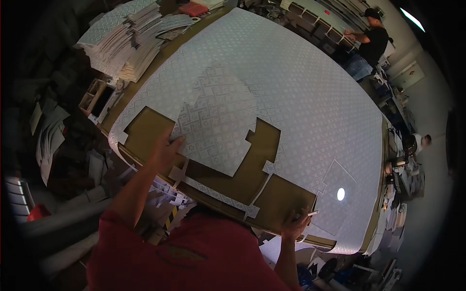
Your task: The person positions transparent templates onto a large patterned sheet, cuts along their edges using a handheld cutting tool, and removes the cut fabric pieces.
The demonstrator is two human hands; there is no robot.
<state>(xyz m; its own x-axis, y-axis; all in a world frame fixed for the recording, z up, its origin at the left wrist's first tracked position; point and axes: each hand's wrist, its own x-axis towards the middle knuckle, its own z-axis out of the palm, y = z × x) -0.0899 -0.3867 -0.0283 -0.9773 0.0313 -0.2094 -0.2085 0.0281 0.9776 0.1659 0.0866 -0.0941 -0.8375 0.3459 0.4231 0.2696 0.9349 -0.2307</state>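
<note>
Patterned pale fabric [301, 97] covers most of a brown table, with pieces cut out along the near edge. My left hand [167, 150] grips the left edge of a large loose patterned piece [218, 126], which lies over the fabric. At the near right, my right hand [296, 223] is closed on a thin white stick-like tool [313, 213], beside the cut edge. Bare brown tabletop [286, 194] shows through the cut-outs. Narrow fabric strips [221, 195] lie along the near edge. A cut outline [335, 182] and a bright round spot of light [341, 194] are on the fabric at the right.
Stacks of cut fabric [138, 41] stand at the back left, near a red object [193, 9]. A wooden box [96, 97] sits beside the left edge. A person in dark clothing [374, 43] works at another table at the back right. Shelves with clutter line the right.
</note>
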